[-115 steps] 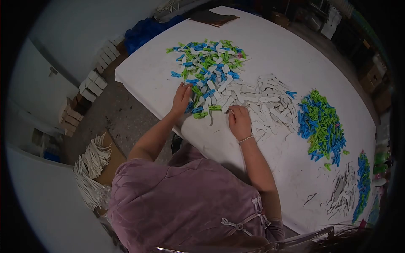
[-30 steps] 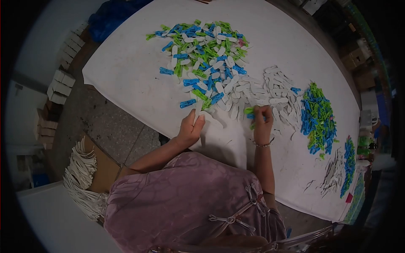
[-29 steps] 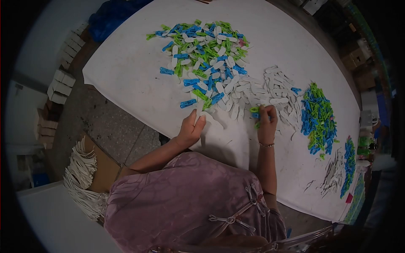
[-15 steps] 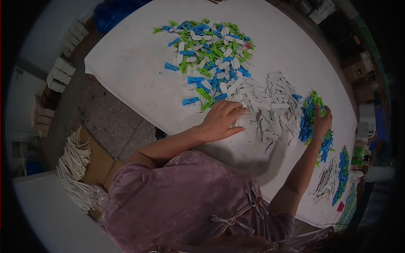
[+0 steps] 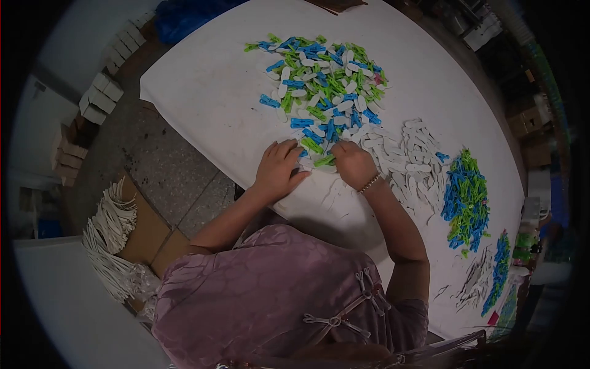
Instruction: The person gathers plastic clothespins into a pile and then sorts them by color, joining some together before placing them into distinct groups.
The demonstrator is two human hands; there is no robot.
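Note:
A mixed heap of blue, green and white plastic clips (image 5: 319,86) lies on the white table (image 5: 203,92). My left hand (image 5: 278,169) rests flat, fingers spread, at the heap's near edge, touching blue and green clips. My right hand (image 5: 353,163) sits beside it with curled fingers over green and white clips at the heap's edge; whether it holds any is hidden. A pile of white clips (image 5: 409,157) lies right of my right hand. Farther right is a sorted pile of blue and green clips (image 5: 466,197).
Smaller piles of white clips (image 5: 473,283) and blue and green ones (image 5: 499,270) lie near the table's right end. A bundle of white hangers (image 5: 110,240) lies on brown cardboard on the floor at left. Stacked small boxes (image 5: 101,98) line the wall.
My right hand has come back from the blue and green pile at the right to the near edge of the mixed heap. My left hand slid slightly left.

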